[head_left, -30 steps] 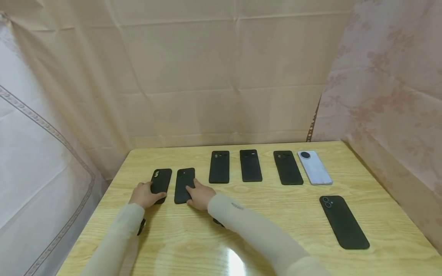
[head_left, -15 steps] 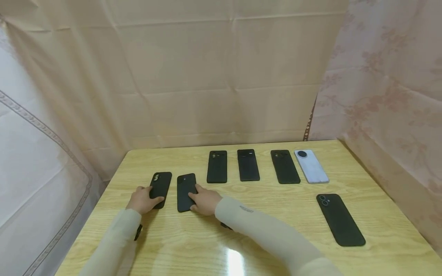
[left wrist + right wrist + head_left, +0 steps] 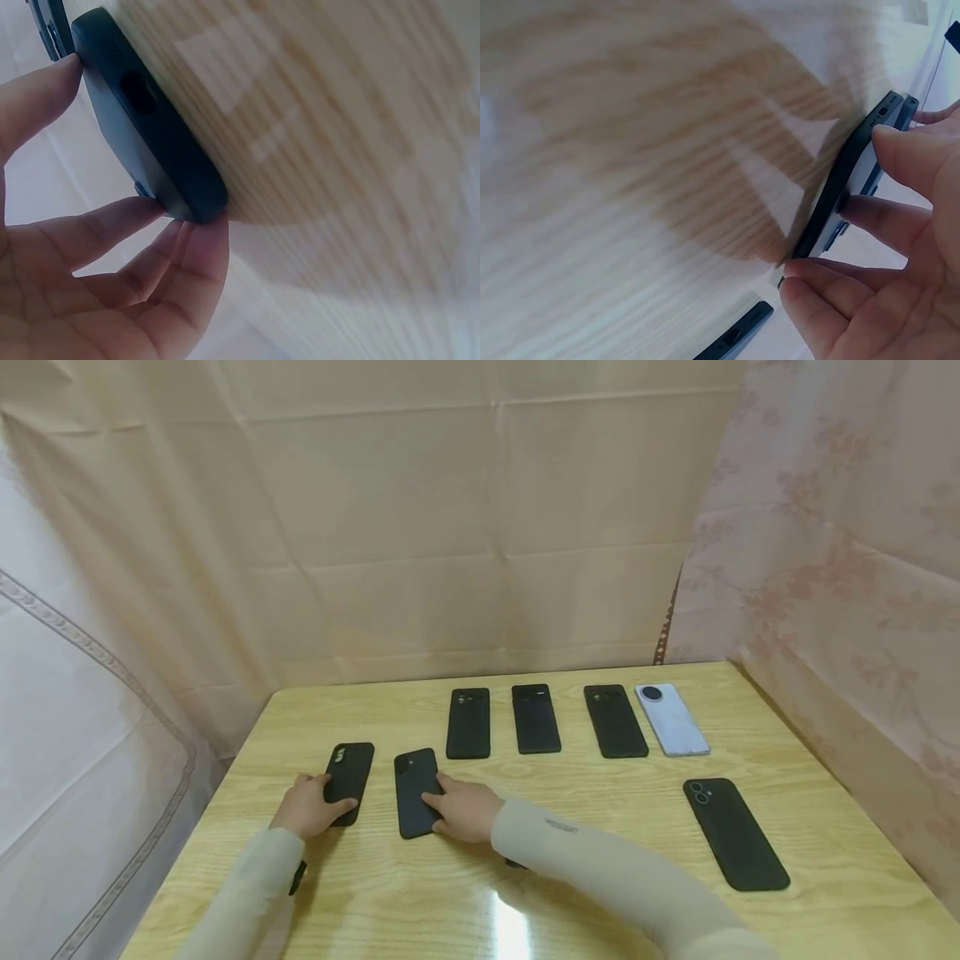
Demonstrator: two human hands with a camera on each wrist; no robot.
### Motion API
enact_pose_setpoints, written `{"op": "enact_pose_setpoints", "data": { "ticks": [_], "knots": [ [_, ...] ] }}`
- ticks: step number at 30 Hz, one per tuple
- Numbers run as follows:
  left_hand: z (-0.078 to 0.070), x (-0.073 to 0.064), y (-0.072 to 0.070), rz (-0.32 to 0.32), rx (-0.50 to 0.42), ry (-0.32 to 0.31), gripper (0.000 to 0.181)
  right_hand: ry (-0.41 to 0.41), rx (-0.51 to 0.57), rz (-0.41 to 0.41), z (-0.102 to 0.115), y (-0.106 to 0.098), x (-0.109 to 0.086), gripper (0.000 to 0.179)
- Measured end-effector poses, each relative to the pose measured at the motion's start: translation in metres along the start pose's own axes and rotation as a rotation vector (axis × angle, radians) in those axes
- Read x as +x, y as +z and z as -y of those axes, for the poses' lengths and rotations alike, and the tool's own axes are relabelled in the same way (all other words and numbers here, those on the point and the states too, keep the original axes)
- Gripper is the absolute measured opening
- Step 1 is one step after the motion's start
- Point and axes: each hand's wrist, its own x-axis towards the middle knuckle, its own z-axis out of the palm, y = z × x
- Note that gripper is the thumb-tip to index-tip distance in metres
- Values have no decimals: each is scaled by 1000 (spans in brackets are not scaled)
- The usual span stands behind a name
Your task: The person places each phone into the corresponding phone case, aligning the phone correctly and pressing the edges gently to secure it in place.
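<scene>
My left hand (image 3: pixel 309 805) holds a black phone case (image 3: pixel 351 781), its thumb on one long edge and fingers on the other. In the left wrist view the case (image 3: pixel 150 127) shows its bottom end with a port opening, close to the wooden tabletop. To the right of it my right hand (image 3: pixel 467 810) pinches a dark phone (image 3: pixel 415 793) between thumb and fingers. The right wrist view shows that phone (image 3: pixel 840 180) tilted, one edge raised off the table. The case and the phone lie side by side, apart.
Along the back of the wooden table (image 3: pixel 390 893) lie a black case (image 3: pixel 468 723), a dark phone (image 3: pixel 536 722), another black case (image 3: pixel 617 727) and a pale phone (image 3: pixel 678 727). A black two-lens phone (image 3: pixel 738 839) lies at the right. Curtains (image 3: pixel 480 543) hang behind.
My right hand has drawn the dark phone nearer to me and a little to the right. My left hand has slid the black case slightly nearer. The view has shifted a little.
</scene>
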Motion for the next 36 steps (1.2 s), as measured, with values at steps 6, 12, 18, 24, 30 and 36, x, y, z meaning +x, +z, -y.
{"op": "enact_pose_setpoints", "data": {
  "ticks": [6, 12, 18, 24, 30, 36],
  "knots": [
    [-2, -5, 3, 6, 4, 17, 80, -9, 4, -22, -6, 6, -11, 53],
    [-10, -13, 5, 18, 8, 38, 80, -20, 5, -34, -11, 3, -25, 53],
    [-17, -20, 8, 27, 1, 49, 83, -35, 19, -42, -17, 6, -40, 53],
    [-21, -24, 11, 29, 2, 63, 84, -45, 24, -55, -21, 9, -55, 54],
    [-26, -29, 15, 43, -11, 74, 84, -44, 53, -57, -26, 11, -70, 54],
    [-33, -35, 19, 55, -31, 85, 85, -30, 82, -77, -36, 14, -87, 52]
  ]
}}
